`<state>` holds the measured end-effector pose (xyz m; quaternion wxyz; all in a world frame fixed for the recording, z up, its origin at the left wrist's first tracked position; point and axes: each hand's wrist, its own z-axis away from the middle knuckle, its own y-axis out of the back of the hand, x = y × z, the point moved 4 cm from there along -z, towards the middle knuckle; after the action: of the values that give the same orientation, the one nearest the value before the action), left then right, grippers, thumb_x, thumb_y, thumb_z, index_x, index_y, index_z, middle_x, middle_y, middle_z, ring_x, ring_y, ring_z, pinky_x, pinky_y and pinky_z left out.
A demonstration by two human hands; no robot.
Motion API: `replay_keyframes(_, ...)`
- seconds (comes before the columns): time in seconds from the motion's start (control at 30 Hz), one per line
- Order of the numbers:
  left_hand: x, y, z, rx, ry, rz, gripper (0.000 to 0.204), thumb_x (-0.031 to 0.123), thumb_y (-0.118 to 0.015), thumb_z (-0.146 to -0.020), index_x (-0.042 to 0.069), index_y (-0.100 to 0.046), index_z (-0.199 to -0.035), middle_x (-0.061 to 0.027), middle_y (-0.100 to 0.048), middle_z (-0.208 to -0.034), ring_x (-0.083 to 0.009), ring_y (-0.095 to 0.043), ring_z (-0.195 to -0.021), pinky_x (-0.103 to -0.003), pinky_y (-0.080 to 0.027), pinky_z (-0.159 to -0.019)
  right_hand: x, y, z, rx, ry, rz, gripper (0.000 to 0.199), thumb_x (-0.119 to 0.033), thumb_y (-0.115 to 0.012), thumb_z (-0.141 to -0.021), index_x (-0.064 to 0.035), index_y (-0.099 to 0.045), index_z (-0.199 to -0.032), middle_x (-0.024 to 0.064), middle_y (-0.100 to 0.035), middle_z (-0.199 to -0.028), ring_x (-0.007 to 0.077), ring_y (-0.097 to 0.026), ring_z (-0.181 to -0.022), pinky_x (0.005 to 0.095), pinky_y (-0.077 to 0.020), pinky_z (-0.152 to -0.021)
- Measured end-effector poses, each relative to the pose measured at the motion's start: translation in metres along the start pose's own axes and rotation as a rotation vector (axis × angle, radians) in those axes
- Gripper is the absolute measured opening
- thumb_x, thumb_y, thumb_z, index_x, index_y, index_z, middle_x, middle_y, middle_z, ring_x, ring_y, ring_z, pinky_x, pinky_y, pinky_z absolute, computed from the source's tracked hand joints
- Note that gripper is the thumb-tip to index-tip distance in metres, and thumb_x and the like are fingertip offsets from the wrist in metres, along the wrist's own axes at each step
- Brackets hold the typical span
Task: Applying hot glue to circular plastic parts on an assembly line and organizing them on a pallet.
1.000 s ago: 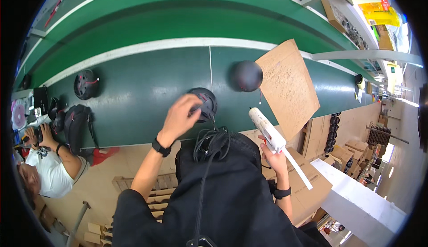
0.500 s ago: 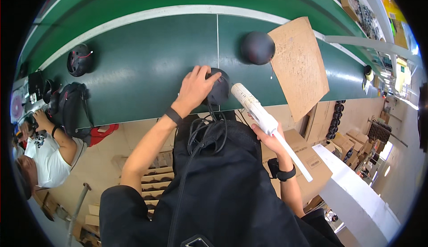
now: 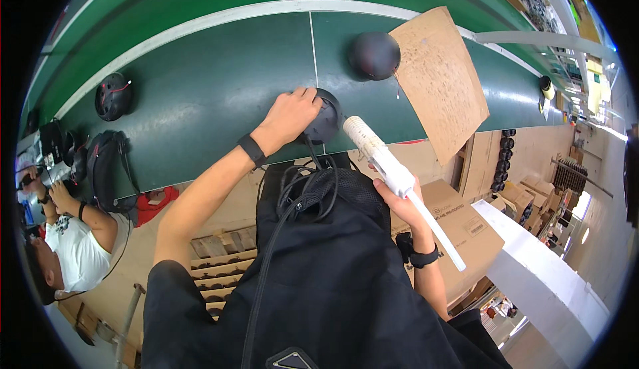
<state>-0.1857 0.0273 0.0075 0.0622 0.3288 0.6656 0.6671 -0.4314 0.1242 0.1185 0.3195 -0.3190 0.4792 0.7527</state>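
Your left hand (image 3: 291, 117) grips the black shell (image 3: 325, 121) on the green table (image 3: 213, 76), left of the cardboard sheet (image 3: 444, 79). Your right hand (image 3: 402, 204) clasps the white dispensing gun (image 3: 393, 171), its tip also left of that sheet.

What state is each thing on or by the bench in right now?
Near shell: on the bench, left hand touching it.
White gun: in right hand, pointing toward near shell; trigger hidden.
Far shell: dome up, untouched.
Left-end shell: on the bench, untouched.
Cardboard: flat, overhanging the bench edge.
Box: looks closed.
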Motion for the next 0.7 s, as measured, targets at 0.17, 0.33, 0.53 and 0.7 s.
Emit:
replay_keyframes(0.17,0.001,0.003,-0.013,-0.026,-0.081,0.064,0.005,0.011,-0.067,-0.085,0.006,-0.066,-0.087,-0.0096,-0.056,-0.099,-0.0284,-0.062,-0.098,-0.042,-0.056,-0.072,0.001,-0.001,0.002,0.023,0.009,-0.002,0.024,-0.008,-0.075,-0.083,0.0022,-0.064,-0.101,0.0138,-0.065,-0.087,0.0258,-0.064,-0.077,0.0345,-0.0506,-0.074)
replay_keyframes(0.33,-0.019,0.004,-0.018,-0.171,-0.033,0.529,0.013,0.013,-0.067,-0.089,0.001,-0.066,-0.094,-0.0148,-0.069,-0.093,-0.0347,-0.067,-0.087,-0.045,-0.055,-0.074,-0.004,-0.001,0.003,-0.058,-0.042,0.157,0.025,-0.012,-0.074,-0.086,0.0006,-0.068,-0.106,0.0122,-0.07,-0.091,0.0216,-0.065,-0.083,0.034,-0.0506,-0.078)
replay_keyframes(0.53,-0.035,0.005,-0.038,-0.31,0.043,0.803,0.018,0.017,-0.069,-0.091,0.001,-0.074,-0.097,-0.0156,-0.073,-0.091,-0.0327,-0.069,-0.079,-0.04,-0.054,-0.071,-0.001,-0.008,-0.013,-0.076,0.007,0.147,0.027,-0.012,-0.075,-0.083,0.001,-0.065,-0.104,0.0146,-0.065,-0.087,0.0286,-0.063,-0.078,0.0359,-0.05,-0.073)
replay_keyframes(0.7,-0.036,-0.007,-0.052,-0.136,-0.029,0.715,0.019,0.019,-0.069,-0.091,0.003,-0.076,-0.097,-0.0138,-0.075,-0.093,-0.0319,-0.07,-0.085,-0.04,-0.054,-0.075,-0.01,-0.022,-0.04,-0.182,0.233,0.256,0.036,-0.014,-0.075,-0.077,-0.0035,-0.063,-0.109,0.0144,-0.066,-0.108,0.0403,-0.066,-0.094,0.0425,-0.055,-0.077)
